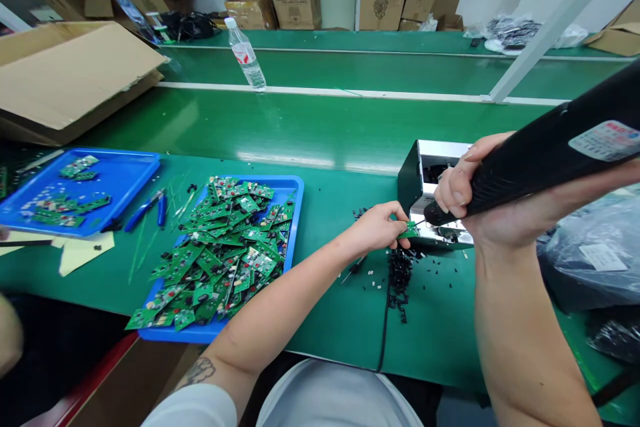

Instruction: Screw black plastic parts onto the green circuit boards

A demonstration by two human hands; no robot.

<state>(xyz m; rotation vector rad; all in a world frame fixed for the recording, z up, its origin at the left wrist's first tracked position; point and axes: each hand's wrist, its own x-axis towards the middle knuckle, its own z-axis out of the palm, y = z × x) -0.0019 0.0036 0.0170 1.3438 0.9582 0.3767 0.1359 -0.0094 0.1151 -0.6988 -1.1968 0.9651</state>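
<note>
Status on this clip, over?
Left hand pinching small green circuit board. Right hand gripping black handheld tool, tip by the board. Steel-framed unit behind board; black plastic bits scattered on green bench mat.

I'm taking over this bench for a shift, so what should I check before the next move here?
Left hand grips the small green circuit board: ok.
Right hand grips the black handheld tool: ok.
Tool's tip touching the board: cannot tell.
Work area free of the loose black pieces: not ok, they lie scattered below the board.
Green circuit boards within the blue tray: not ok, some overhang its edge.
</note>
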